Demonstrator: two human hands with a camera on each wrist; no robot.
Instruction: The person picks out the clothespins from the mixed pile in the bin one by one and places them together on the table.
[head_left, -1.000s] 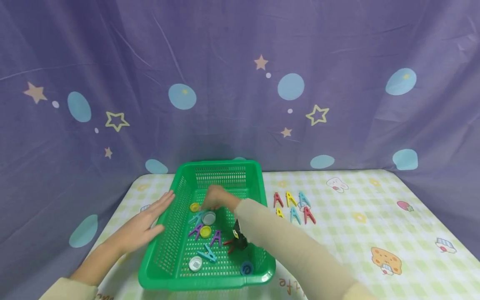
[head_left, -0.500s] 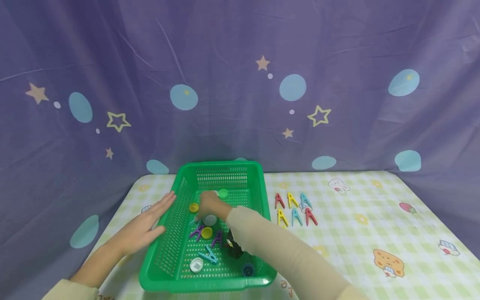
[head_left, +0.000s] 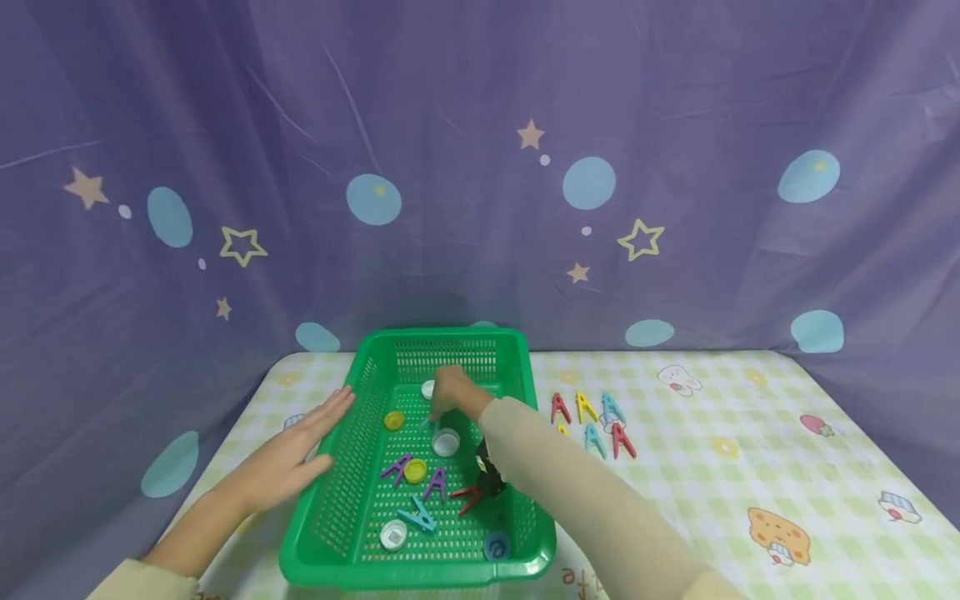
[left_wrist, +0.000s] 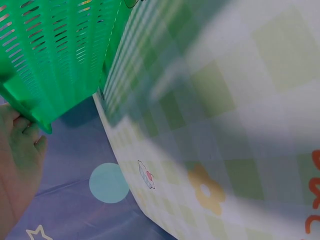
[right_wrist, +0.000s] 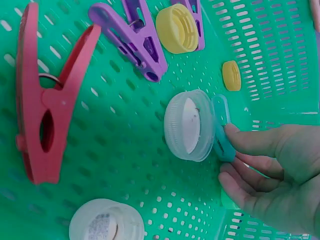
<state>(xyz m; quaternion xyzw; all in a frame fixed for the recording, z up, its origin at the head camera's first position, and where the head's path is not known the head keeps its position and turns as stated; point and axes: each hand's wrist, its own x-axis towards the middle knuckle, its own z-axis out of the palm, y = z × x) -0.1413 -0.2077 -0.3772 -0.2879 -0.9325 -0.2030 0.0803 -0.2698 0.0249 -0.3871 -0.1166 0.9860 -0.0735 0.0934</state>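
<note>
My right hand [head_left: 456,392] is down inside the green basket [head_left: 420,575]. In the right wrist view its thumb and fingers pinch a teal clothespin [right_wrist: 224,144], right beside a translucent bottle cap [right_wrist: 172,127]. In the head view that clothespin is mostly hidden under the hand. My left hand [head_left: 288,462] rests at the basket's left rim with fingers extended; the left wrist view shows its fingertips against the rim. Around the basket floor lie a red clothespin [right_wrist: 42,110], purple clothespins [right_wrist: 142,45], another blue clothespin [head_left: 417,513] and yellow caps [right_wrist: 176,29].
Right of the basket, several red, yellow and blue clothespins [head_left: 623,440] lie in two rows on the checked tablecloth [head_left: 705,500]. White caps [head_left: 393,535] and a dark blue cap [head_left: 497,546] are in the basket. A purple curtain [head_left: 480,167] hangs behind.
My right hand moved left over the teal clothespin, then back to the right with it. The translucent cap shifted right. The left hand stayed at the rim.
</note>
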